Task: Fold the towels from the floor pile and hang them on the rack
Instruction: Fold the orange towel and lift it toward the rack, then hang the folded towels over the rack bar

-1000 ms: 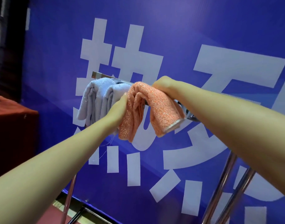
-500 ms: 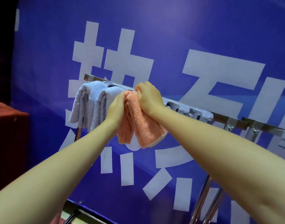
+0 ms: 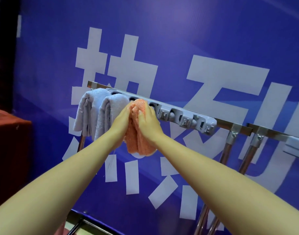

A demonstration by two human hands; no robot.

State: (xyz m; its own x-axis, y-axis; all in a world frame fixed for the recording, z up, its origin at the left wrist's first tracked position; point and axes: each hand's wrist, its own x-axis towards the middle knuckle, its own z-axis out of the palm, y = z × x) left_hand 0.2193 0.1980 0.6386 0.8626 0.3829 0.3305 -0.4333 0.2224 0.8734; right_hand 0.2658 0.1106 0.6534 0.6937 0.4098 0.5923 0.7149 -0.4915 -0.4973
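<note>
An orange towel [image 3: 138, 145] hangs folded over the rack [image 3: 187, 116], pressed up against two grey-blue folded towels [image 3: 87, 111] [image 3: 111, 107] on the rack's left end. My left hand [image 3: 120, 123] lies with straight fingers against the orange towel's left side. My right hand [image 3: 149, 123] holds its right side, thumb on the front and fingers curled round behind. The towel is squeezed narrow between both hands, and its lower end hangs free below my wrists.
The rack is a metal bar with a grey plastic hook strip, running right to metal joints [image 3: 233, 133] and upright poles [image 3: 225, 160]. A blue banner with white characters [image 3: 213, 48] stands right behind it. A dark red cloth-covered surface [image 3: 9, 133] is at the left.
The orange towel has been slid left along the bar until it sits against the grey-blue towels. My right hand moved from the top of the towel down its right side, and the towel is bunched narrower.
</note>
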